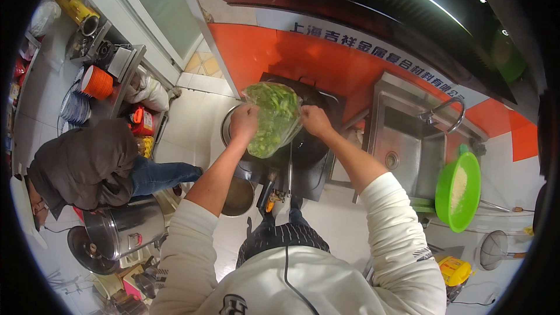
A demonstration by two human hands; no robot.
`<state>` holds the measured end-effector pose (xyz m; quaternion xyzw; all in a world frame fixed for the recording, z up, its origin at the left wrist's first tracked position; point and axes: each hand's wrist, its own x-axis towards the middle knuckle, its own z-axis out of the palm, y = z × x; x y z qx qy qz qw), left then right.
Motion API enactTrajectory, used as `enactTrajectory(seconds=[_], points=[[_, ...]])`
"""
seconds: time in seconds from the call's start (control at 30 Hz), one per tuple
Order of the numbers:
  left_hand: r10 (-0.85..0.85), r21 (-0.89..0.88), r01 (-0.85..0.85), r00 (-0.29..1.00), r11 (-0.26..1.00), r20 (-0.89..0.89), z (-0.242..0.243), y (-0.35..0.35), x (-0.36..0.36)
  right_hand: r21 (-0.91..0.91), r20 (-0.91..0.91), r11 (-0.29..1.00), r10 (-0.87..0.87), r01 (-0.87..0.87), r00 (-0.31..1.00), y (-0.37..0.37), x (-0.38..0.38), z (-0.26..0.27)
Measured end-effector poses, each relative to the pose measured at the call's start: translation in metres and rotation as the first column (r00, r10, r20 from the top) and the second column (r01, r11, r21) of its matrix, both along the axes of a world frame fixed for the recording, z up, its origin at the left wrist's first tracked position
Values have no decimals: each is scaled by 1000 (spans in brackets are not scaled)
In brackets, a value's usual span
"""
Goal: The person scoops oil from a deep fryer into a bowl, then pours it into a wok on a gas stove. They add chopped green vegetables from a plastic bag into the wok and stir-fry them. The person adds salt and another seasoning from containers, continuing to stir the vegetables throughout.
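Note:
A clear plastic bag (273,118) full of chopped green leafy vegetables hangs over the black stove (319,183). At its left edge my left hand (245,122) grips the plastic. My right hand (315,120) pinches the bag's opposite edge. Beneath and to the right of the bag is a dark wok (308,146), partly hidden by the bag and my right forearm. A long metal utensil handle (290,170) points from the wok toward me. The wok's contents are too dark to make out.
Right of the stove is a steel sink (393,140) with a curved faucet (453,116). Beyond it sits a green basin (474,192) holding pale grains. A co-worker (87,162) stands at left near a large steel pot (127,225). Another pot (238,197) rests low beside the stove.

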<state>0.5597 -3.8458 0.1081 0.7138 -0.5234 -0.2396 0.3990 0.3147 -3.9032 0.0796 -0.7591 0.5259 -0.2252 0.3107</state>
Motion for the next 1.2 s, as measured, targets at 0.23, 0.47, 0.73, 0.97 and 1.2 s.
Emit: enactTrajectory(seconds=[0.23, 0.47, 0.73, 0.97, 1.2], points=[[-128, -127, 137, 988, 982, 82, 17, -30, -33, 88, -68, 993, -73, 79, 995, 3, -5, -34], [-215, -88, 224, 971, 971, 107, 36, -48, -51, 190, -80, 969, -143, 156, 987, 11, -6, -42], [-371, -138, 381, 924, 914, 93, 75, -61, -45, -59, -260, 998, 5, -21, 966, -34, -21, 69], [-434, -192, 465, 882, 864, 184, 103, -56, -55, -228, -231, 891, 342, -392, 911, -67, -2, 150], [-522, -229, 569, 820, 790, 236, 119, -49, -55, 76, -433, 840, 514, -538, 741, -84, 21, 136]])
